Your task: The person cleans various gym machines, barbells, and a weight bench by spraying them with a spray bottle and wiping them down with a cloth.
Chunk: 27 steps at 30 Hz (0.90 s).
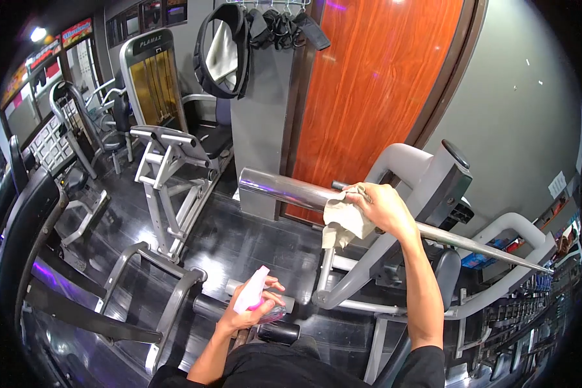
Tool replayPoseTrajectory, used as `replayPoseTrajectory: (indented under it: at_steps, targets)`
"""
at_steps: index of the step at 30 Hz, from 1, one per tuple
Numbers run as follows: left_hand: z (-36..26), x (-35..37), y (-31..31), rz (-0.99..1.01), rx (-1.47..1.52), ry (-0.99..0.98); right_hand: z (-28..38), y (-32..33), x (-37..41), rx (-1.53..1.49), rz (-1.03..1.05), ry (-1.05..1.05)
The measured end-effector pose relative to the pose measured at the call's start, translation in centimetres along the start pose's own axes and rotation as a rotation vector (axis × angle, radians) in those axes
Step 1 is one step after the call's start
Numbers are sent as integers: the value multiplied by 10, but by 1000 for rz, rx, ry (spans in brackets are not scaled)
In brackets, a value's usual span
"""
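Observation:
My right hand (385,210) is closed around a pale cloth (344,223), pressing it against a shiny metal barbell (281,189). The thick sleeve end of the bar points left, and its thinner shaft runs off to the right past my wrist. Lower down, my left hand (242,317) grips a spray bottle (253,291) with a white and pink head. Most of the bottle's body is hidden by my fingers; a clear part shows below them. The bottle is apart from the bar.
A grey machine frame (362,275) stands under and behind the bar. Left are a leg press machine (174,139) and a curved metal frame (174,284). A wooden door (375,84) is ahead, beside a hanging black belt (204,55). Dumbbell racks (511,313) stand at right.

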<state>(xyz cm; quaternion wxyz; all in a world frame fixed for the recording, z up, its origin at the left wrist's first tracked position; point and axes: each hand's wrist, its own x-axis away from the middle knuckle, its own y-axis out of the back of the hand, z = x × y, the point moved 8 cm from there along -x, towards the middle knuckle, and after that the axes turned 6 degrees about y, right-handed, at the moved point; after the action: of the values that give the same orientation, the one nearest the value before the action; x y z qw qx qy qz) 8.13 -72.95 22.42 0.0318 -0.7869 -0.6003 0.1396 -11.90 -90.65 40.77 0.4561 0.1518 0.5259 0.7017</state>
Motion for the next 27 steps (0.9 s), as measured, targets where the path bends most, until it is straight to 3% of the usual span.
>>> replayPoseTrajectory:
  at_steps: [2, 4, 7, 8, 11, 19, 21, 27]
  targets:
    - [-1, 3, 5, -52, 37, -17, -9, -2, -1, 18, 49, -139]
    - [0, 7, 8, -65, 11, -20, -7, -6, 4, 52, -1, -111]
    - [-3, 10, 9, -91, 20, -32, 13, 1, 20, 172, -369, 173]
    - [-4, 10, 10, -97, 21, -33, 14, -6, 25, 170, -365, 179]
    - [-6, 12, 12, -115, -19, -29, 38, -16, 50, 540, -560, 379]
    - [-14, 13, 18, -154, 17, -42, 43, -19, 66, 510, -503, 487]
    - [-15, 14, 21, -156, -21, -64, 48, -19, 67, 534, -500, 412]
    - [-21, 15, 28, -193, -56, -68, 93, -37, 62, 199, -389, 509]
